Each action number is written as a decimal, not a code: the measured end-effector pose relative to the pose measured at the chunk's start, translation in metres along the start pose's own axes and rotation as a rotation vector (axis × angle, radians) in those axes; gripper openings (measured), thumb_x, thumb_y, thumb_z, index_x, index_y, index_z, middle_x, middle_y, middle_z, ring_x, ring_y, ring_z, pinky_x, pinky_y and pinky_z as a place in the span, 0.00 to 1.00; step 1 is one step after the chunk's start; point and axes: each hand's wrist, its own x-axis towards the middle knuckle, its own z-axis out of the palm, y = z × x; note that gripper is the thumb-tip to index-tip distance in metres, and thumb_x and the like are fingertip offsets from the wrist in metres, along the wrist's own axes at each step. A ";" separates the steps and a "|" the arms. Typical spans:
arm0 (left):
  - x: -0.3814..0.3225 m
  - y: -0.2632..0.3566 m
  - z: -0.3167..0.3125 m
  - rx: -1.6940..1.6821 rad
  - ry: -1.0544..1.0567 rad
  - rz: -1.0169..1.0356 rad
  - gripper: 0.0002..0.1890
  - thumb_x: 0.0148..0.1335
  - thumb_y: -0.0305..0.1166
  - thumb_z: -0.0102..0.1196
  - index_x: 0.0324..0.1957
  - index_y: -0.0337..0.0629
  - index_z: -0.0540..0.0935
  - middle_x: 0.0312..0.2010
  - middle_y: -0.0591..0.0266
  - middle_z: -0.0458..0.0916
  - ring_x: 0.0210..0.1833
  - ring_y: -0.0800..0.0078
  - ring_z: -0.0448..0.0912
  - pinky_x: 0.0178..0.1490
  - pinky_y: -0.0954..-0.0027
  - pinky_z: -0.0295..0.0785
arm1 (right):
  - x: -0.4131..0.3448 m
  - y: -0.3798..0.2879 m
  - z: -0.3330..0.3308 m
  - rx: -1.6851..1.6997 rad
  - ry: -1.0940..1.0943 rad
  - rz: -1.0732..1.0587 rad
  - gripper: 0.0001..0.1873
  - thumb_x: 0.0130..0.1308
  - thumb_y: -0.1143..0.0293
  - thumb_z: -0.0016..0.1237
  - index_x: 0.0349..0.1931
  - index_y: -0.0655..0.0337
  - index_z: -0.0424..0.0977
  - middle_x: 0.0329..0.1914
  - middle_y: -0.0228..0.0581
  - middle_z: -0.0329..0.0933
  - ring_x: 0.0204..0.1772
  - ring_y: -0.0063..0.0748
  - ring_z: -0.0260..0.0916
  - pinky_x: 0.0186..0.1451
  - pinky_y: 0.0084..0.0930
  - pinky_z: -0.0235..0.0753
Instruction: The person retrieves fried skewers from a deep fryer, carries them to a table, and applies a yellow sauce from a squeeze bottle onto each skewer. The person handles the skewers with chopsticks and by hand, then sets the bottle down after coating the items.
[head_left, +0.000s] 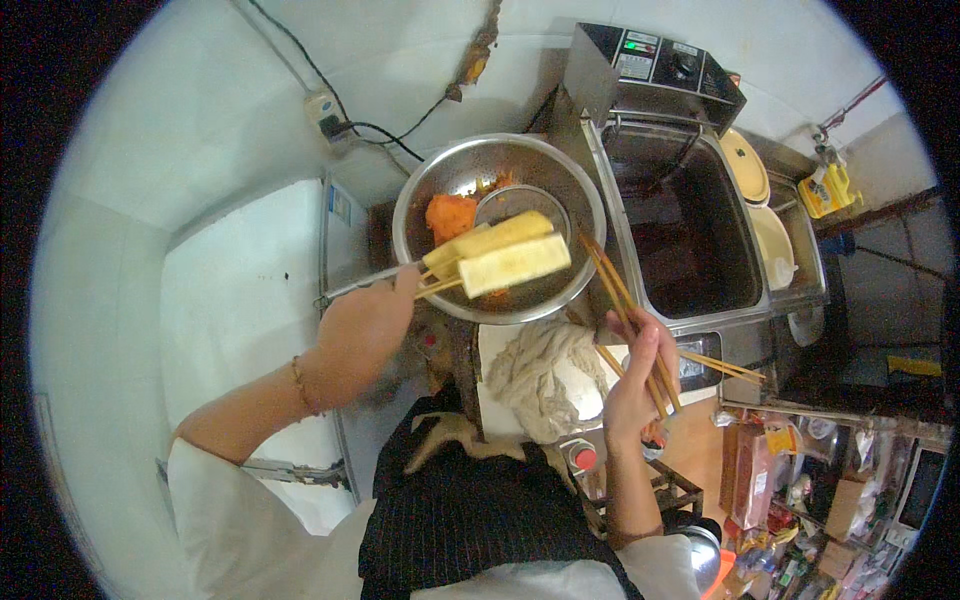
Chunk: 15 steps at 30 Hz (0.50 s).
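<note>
My left hand (367, 326) grips thin wooden skewers that carry pale yellow, block-shaped pieces of food (516, 264). These hang over a wide stainless steel bowl (409, 214), and the exact number of skewers is hard to tell. Inside the bowl lie a round wire strainer (568, 214) and a lump of orange food (451, 215), with orange scraps around them. The strainer's metal handle (360, 288) passes over the rim beside my left hand. Long wooden chopsticks (616, 289) are held in my right hand (637, 367), their tips near the bowl's right rim.
A deep fryer (679, 217) with dark oil stands right of the bowl. Crumpled cloth (536, 375) lies on a white board in front. More wooden sticks (724, 366) rest by the fryer's front. Yellow lids (772, 244) and a yellow jug (829, 191) are farther right. A wall socket (326, 116) has cables.
</note>
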 end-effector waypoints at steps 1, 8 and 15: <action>0.004 -0.006 -0.003 -0.097 -0.032 -0.015 0.04 0.59 0.25 0.46 0.37 0.39 0.70 0.21 0.58 0.73 0.22 0.59 0.78 0.24 0.64 0.75 | -0.001 -0.002 -0.002 0.057 0.027 0.008 0.14 0.72 0.69 0.36 0.42 0.71 0.74 0.42 0.45 0.75 0.43 0.31 0.74 0.49 0.26 0.72; 0.026 -0.039 -0.042 -0.996 -0.098 -0.190 0.09 0.67 0.35 0.44 0.31 0.42 0.68 0.14 0.71 0.63 0.12 0.75 0.61 0.14 0.74 0.60 | -0.020 0.006 0.000 -0.384 -0.174 -0.377 0.09 0.62 0.77 0.48 0.41 0.68 0.74 0.40 0.50 0.76 0.43 0.45 0.75 0.47 0.32 0.74; 0.016 -0.036 -0.050 -1.671 -0.416 -0.664 0.13 0.69 0.43 0.44 0.31 0.47 0.68 0.15 0.78 0.57 0.14 0.89 0.55 0.12 0.85 0.49 | -0.016 0.031 0.045 -0.593 -0.444 -0.649 0.13 0.60 0.75 0.48 0.46 0.65 0.71 0.47 0.53 0.71 0.43 0.49 0.73 0.41 0.34 0.75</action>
